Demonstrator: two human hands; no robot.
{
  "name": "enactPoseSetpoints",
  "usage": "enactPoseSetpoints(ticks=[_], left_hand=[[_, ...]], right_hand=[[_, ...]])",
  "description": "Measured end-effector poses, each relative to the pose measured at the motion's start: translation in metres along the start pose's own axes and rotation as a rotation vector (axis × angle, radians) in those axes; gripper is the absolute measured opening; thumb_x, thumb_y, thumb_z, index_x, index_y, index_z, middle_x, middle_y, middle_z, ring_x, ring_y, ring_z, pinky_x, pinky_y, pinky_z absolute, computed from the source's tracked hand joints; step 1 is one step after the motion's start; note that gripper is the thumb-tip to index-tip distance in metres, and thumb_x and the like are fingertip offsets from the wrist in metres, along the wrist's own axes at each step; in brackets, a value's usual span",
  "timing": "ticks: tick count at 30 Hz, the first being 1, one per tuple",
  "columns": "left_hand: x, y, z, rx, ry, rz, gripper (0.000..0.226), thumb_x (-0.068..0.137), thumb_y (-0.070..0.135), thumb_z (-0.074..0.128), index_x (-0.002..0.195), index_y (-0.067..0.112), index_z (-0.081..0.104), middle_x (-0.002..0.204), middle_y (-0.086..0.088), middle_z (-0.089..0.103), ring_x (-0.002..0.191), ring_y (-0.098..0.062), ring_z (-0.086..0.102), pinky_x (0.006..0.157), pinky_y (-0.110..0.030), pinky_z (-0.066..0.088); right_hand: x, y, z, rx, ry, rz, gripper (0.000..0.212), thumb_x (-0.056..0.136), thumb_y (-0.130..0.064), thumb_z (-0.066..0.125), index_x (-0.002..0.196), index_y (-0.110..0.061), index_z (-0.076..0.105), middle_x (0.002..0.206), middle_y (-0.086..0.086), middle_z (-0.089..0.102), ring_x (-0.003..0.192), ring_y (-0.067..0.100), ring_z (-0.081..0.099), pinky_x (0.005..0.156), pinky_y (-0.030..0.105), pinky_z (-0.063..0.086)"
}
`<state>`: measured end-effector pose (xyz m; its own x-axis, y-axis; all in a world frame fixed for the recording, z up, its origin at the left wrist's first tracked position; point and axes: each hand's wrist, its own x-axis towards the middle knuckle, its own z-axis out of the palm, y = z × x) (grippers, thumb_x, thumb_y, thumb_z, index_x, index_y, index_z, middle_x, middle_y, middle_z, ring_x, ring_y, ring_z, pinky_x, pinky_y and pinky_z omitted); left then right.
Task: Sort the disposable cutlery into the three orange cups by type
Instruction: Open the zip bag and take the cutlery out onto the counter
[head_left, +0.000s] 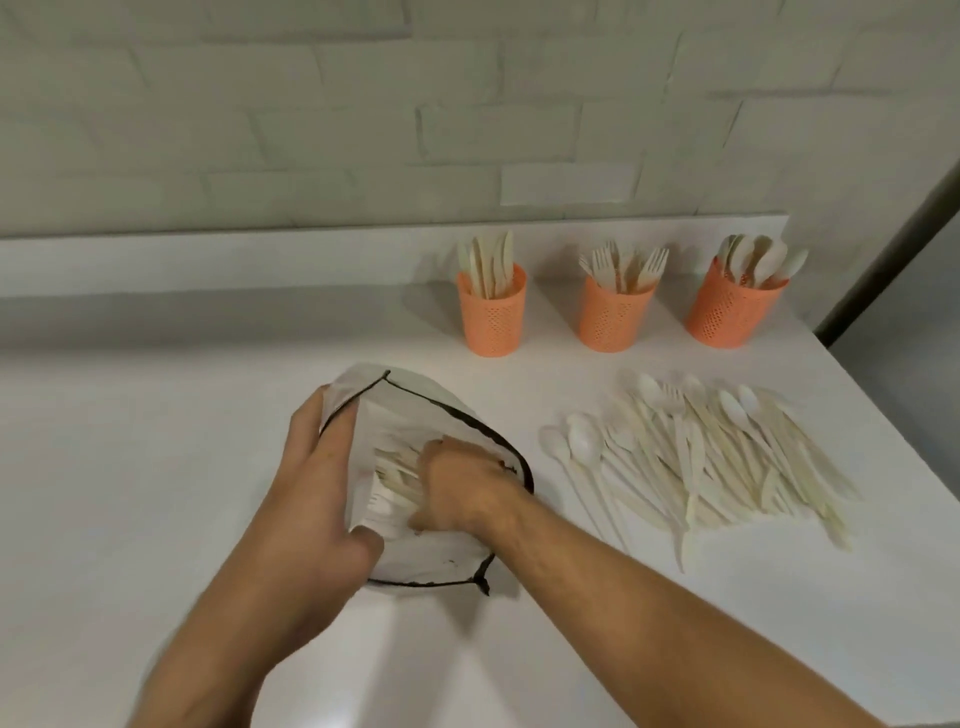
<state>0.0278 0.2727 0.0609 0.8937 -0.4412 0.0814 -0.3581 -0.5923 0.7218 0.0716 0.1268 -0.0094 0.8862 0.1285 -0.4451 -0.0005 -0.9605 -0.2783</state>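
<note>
Beyond the fingers, three orange cups (613, 312) already hold knives, forks and spoons. Left hand (311, 499) grips the white bag (415, 400) rim; right hand (457, 483) curls inside around cutlery. An unsorted pile (727, 457) lies rightward; much remains, I judge.

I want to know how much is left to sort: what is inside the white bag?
Inside the white bag lie pale cutlery pieces; the right hand reaches in and covers the rest, so no count is possible.
</note>
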Motion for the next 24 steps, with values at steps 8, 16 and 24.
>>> enactPoseSetpoints(ticks=[8,16,24], left_hand=[[-0.004,-0.012,-0.005,-0.001,-0.023,-0.023,0.108,0.071,-0.015,0.058,0.148,0.045,0.012,0.14,0.042,0.008,0.114,0.041,0.007,0.083,0.014,0.017],[-0.003,-0.003,-0.016,-0.067,-0.044,-0.006,0.102,0.07,-0.014,0.054,0.121,0.067,0.019,0.142,0.039,0.01,0.123,0.014,0.039,0.076,0.0,0.041],[0.003,0.0,-0.014,-0.098,-0.074,0.02,0.105,0.07,-0.015,0.052,0.128,0.063,0.014,0.136,0.045,0.008,0.111,0.036,0.024,0.078,0.007,0.033]], right_hand=[[0.019,-0.006,0.015,0.093,0.088,-0.03,0.027,0.091,-0.009,0.062,0.116,0.0,0.053,0.105,0.015,0.061,0.094,0.033,0.064,0.061,0.028,0.045],[0.021,0.004,-0.004,0.004,-0.118,-0.022,0.071,0.091,-0.03,0.066,0.15,-0.013,0.031,0.146,0.01,0.045,0.128,0.031,0.049,0.105,0.036,0.041],[0.02,0.024,-0.012,-0.123,-0.114,-0.046,0.046,0.092,-0.019,0.065,0.129,0.003,0.048,0.125,0.017,0.059,0.107,0.03,0.059,0.08,0.023,0.037]])
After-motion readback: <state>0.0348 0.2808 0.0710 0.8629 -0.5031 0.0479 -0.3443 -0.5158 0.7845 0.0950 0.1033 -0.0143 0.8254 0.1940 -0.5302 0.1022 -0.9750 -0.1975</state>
